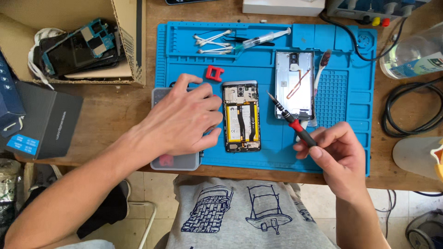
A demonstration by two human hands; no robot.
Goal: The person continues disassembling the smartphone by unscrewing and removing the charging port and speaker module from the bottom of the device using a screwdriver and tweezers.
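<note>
Opened phone point(242, 116) lies back-up at centre frame on the blue work mat point(350, 152), battery and boards exposed. Left hand point(182, 121) sits left of centre, fingers spread and relaxed, palm on a clear plastic parts box point(177, 162), fingertips touching the phone's left edge, likely steadying it so it doesn't slide. Right hand point(339, 154), lower right, pinches a red-and-black precision screwdriver point(288, 118) pen-style; tip points up-left, hovering just right of the phone's upper right side, not touching. Removed back cover point(294, 84) lies just right of the phone, parked close by. Small red tool point(214, 73) above the left hand. Cotton swabs point(212, 42) and a syringe point(263, 39) in the mat's top tray, well apart. Cardboard box of phone parts point(83, 46) upper left. Free mat below phone and at far right; the table's near edge is near both wrists.
</note>
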